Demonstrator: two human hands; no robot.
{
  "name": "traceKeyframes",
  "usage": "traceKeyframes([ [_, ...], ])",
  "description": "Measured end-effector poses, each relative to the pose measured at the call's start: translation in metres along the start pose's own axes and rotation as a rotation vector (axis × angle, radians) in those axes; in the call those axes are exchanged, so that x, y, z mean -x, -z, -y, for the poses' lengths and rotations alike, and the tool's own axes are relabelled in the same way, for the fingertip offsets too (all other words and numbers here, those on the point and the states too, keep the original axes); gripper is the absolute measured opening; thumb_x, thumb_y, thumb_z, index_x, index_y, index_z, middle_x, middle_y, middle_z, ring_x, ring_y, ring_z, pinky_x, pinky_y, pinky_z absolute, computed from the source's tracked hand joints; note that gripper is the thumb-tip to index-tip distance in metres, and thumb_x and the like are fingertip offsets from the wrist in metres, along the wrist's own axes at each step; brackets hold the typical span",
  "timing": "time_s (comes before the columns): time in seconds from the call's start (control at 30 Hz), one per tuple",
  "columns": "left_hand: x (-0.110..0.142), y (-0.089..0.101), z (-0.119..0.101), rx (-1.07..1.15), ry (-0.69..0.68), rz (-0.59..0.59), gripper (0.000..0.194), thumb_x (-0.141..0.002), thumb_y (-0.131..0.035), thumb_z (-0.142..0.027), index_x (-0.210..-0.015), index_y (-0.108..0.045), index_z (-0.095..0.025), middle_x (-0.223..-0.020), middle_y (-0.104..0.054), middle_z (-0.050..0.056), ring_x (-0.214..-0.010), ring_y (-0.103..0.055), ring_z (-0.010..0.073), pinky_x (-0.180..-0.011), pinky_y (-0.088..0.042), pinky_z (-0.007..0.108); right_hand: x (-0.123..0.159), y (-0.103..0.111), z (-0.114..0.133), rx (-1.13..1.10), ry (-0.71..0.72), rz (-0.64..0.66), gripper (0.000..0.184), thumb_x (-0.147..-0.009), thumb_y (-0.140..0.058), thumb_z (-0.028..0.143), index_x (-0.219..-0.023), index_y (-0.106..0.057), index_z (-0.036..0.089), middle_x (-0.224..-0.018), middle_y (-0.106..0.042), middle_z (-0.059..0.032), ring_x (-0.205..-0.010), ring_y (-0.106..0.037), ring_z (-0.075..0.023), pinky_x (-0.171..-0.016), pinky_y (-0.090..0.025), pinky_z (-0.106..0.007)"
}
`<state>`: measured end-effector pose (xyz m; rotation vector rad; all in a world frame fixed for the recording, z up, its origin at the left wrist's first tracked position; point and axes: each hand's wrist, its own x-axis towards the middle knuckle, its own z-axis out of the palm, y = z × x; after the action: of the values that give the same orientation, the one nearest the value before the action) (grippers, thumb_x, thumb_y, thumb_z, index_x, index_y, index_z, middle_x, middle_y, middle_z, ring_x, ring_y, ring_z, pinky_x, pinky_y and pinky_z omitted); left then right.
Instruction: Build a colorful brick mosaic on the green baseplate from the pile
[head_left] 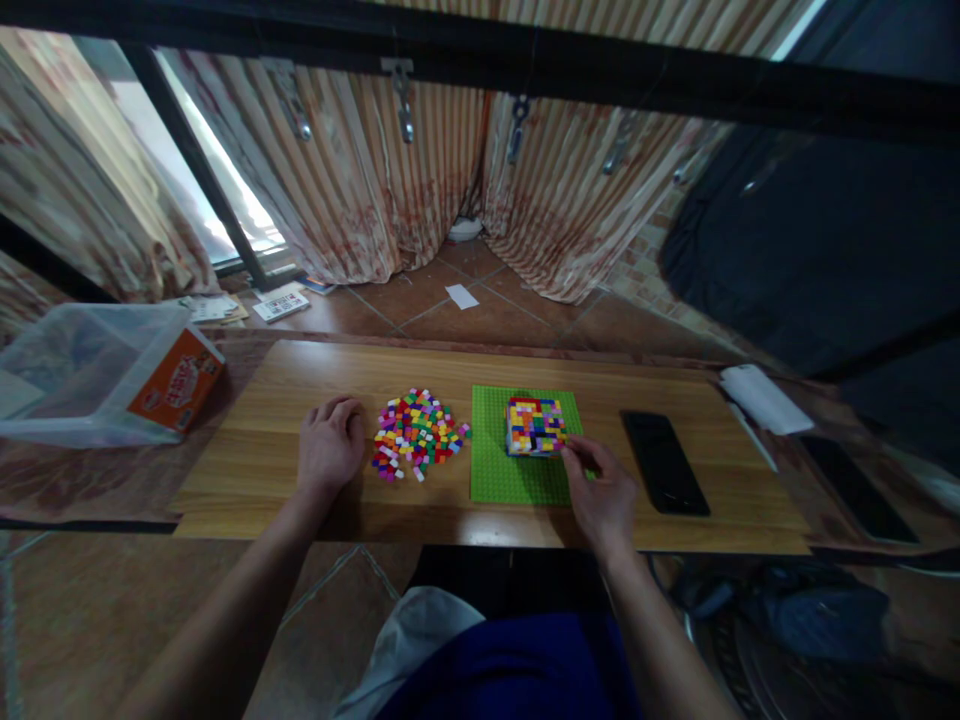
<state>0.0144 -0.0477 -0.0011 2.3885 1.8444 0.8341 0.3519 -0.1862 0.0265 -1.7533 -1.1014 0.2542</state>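
A block built of many small coloured toy bricks (535, 427) stands on a green studded baseplate (489, 470). My right hand (602, 492) is at the block's right front corner, thumb and forefinger pinched on a small toy brick (567, 439), mostly covered by the fingertips. Whether that brick is joined to the block I cannot tell. My left hand (331, 446) rests on the table with its fingers curled in, just left of a pile of loose coloured bricks (420, 434). Its palm is hidden.
The wooden table (259, 420) also holds a black phone (664, 462) right of the baseplate. A clear plastic tub (97, 375) with an orange label stands at the left. Beyond the right end lie a white case (765, 398) and another dark flat device (859, 488). A dark bar crosses overhead.
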Motion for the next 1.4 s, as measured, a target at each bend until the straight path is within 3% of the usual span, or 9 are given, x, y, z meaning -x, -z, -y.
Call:
traceKeyframes([
  [0.43, 0.001, 0.0, 0.001, 0.0, 0.002, -0.004, 0.029, -0.089, -0.042, -0.027, -0.105, -0.064, -0.016, -0.116, -0.066, 0.013, -0.107, -0.058, 0.0288, -0.098, -0.043, 0.045, -0.01, -0.012, -0.012, -0.384, -0.274, -0.068, 0.028, -0.066, -0.075, 0.039, -0.083, -0.071, 0.016, -0.079, -0.072, -0.0041, -0.074, -0.064, -0.017, -0.073, -0.051, -0.033],
  [0.9, 0.001, -0.002, 0.002, -0.024, -0.015, -0.014, 0.029, -0.089, -0.041, -0.025, -0.103, -0.065, -0.016, -0.113, -0.067, 0.013, -0.107, -0.06, 0.0286, -0.096, -0.045, 0.044, -0.01, -0.014, -0.014, -0.404, -0.292, -0.044, 0.031, -0.066, -0.075, 0.04, -0.083, -0.069, 0.016, -0.077, -0.069, -0.0036, -0.071, -0.063, -0.0166, -0.069, -0.051, -0.032],
  [1.0, 0.001, -0.001, 0.001, -0.012, -0.008, -0.014, 0.028, -0.089, -0.042, -0.025, -0.104, -0.064, -0.017, -0.114, -0.067, 0.013, -0.107, -0.06, 0.0282, -0.098, -0.044, 0.044, -0.002, -0.01, -0.008, -0.289, -0.215, -0.084, 0.031, -0.073, -0.071, 0.042, -0.089, -0.069, 0.015, -0.083, -0.071, -0.0063, -0.076, -0.065, -0.0187, -0.073, -0.052, -0.035],
  [1.13, 0.002, 0.0, -0.001, -0.006, -0.008, -0.018, 0.028, -0.089, -0.042, -0.023, -0.104, -0.065, -0.016, -0.113, -0.068, 0.013, -0.108, -0.06, 0.0275, -0.099, -0.044, 0.043, 0.017, -0.012, 0.017, -0.096, 0.034, -0.035, 0.024, -0.085, -0.062, 0.039, -0.093, -0.071, 0.018, -0.093, -0.071, -0.0078, -0.083, -0.067, -0.0192, -0.078, -0.052, -0.035],
  [1.3, 0.003, 0.001, -0.001, -0.005, -0.003, -0.014, 0.027, -0.089, -0.043, -0.022, -0.103, -0.065, -0.016, -0.112, -0.068, 0.012, -0.105, -0.06, 0.0272, -0.097, -0.045, 0.043, 0.035, -0.045, 0.047, 0.006, 0.315, 0.327, 0.023, -0.093, -0.049, 0.025, -0.1, -0.071, 0.022, -0.097, -0.071, -0.0062, -0.09, -0.067, -0.0181, -0.083, -0.052, -0.032],
  [1.4, 0.003, 0.001, -0.002, 0.003, -0.004, -0.018, 0.027, -0.09, -0.043, -0.022, -0.104, -0.065, -0.015, -0.113, -0.068, 0.013, -0.105, -0.06, 0.0271, -0.097, -0.045, 0.043, 0.035, -0.069, 0.053, 0.116, 0.338, 0.393, 0.028, -0.093, -0.044, 0.018, -0.107, -0.069, 0.017, -0.101, -0.07, -0.0099, -0.095, -0.065, -0.0207, -0.086, -0.051, -0.034],
])
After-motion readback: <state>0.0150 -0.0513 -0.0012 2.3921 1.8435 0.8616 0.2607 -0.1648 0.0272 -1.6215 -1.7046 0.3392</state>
